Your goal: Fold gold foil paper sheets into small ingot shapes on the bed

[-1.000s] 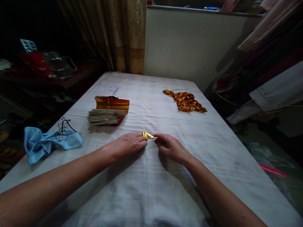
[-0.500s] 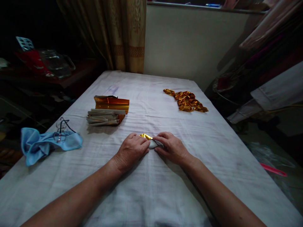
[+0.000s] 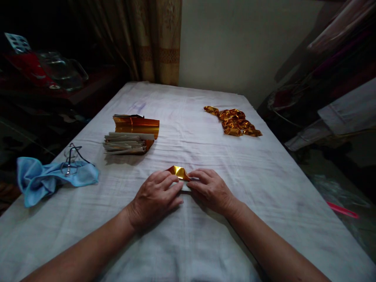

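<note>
A piece of shiny gold foil paper (image 3: 178,172) with a pale underside lies between my hands, its gold side bulging up beyond my fingertips. My left hand (image 3: 158,197) presses on its left side, fingers bent over it. From the other side my right hand (image 3: 210,188) pinches the paper's right edge between thumb and fingers. Part of the paper is hidden under my fingers. Ahead to the left lies a stack of gold-and-grey foil sheets (image 3: 126,143), with a curled gold sheet (image 3: 136,126) behind it. Several folded gold foil pieces (image 3: 233,119) lie in a cluster ahead to the right.
A white cloth (image 3: 188,243) covers the table. Eyeglasses (image 3: 70,162) rest on a blue cloth (image 3: 49,182) at the left edge. A glass jug (image 3: 63,72) stands on a side table. A pink handle (image 3: 342,210) lies beyond the right edge.
More of the foil's gold side shows now, and less of its pale side. My left hand has shifted slightly left and down. The camera view has tilted a little downward.
</note>
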The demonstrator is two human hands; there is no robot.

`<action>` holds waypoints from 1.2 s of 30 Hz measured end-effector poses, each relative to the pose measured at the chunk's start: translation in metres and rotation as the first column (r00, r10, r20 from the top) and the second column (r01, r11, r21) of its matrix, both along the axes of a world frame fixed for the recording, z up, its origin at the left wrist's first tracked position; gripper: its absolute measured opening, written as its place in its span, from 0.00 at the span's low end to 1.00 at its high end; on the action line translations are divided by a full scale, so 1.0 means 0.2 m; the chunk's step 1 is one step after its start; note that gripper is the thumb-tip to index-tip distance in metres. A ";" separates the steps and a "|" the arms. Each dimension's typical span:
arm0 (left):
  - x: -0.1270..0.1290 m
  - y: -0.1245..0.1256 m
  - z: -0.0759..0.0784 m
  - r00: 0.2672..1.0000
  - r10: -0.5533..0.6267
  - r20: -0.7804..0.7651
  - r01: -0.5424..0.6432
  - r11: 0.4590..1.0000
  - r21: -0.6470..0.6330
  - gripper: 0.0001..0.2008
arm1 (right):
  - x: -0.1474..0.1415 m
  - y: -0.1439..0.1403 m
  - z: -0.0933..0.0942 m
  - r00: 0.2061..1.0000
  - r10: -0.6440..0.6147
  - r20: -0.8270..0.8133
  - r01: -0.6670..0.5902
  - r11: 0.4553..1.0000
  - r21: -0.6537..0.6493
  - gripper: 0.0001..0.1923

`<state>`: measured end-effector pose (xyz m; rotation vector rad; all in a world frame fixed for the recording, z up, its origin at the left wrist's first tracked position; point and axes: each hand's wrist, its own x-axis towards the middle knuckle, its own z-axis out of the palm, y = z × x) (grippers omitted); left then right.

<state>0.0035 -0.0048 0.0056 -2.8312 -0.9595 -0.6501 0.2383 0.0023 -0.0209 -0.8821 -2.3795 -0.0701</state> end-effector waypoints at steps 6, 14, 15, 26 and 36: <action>0.02 -0.07 -0.05 1.000 0.025 -0.009 -0.024 0.993 0.116 0.10 | -0.05 -0.01 0.01 0.998 0.058 0.020 -0.057 0.998 -0.024 0.07; 0.00 -0.09 -0.06 0.996 0.089 0.029 -0.089 0.996 0.027 0.12 | -0.06 -0.02 -0.02 0.990 0.043 -0.138 -0.072 0.975 -0.210 0.07; 0.01 -0.09 -0.07 0.993 0.113 0.046 -0.114 0.993 0.010 0.12 | -0.06 -0.02 -0.02 0.987 0.030 -0.157 -0.069 0.966 -0.247 0.07; -0.01 -0.09 -0.10 0.996 0.081 0.042 -0.082 0.996 0.028 0.14 | -0.12 -0.01 -0.04 0.962 -0.160 -0.222 0.065 0.921 -0.384 0.02; 0.00 -0.08 -0.10 0.995 0.082 0.052 -0.082 0.997 0.001 0.13 | -0.12 -0.02 -0.04 0.963 -0.189 -0.193 0.102 0.916 -0.388 0.01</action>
